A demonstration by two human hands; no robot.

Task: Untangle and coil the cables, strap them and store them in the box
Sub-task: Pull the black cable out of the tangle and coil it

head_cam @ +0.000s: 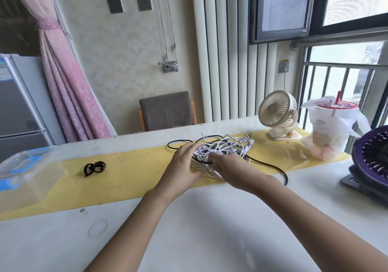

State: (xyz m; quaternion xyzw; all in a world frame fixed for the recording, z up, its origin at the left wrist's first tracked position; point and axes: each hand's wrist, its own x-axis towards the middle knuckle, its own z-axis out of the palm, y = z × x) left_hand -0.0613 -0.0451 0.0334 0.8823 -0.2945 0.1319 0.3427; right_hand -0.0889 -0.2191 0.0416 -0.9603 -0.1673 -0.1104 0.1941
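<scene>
On the white tabletop [189, 229], both hands work at twelve o'clock from the person. The left hand [184, 163] curls its fingers over the near-left edge of the tangle of thin white cables [222, 148]. The right hand [228, 165] digs curled fingers into its near side, though I cannot tell which strand it pinches. The tangle lies on the yellow table runner [130, 166]. A thick black cable [273, 169] threads through it and trails to four o'clock, so hard tugs on white loops would likely cinch knots around it. At nine o'clock, well apart, sit the black looped straps [94, 168] and the clear plastic box with blue latches [25, 166]. Farther off at two o'clock, a whipping cable end could topple the cream desk fan [277, 114] or the bagged drink cup [329, 129].
</scene>
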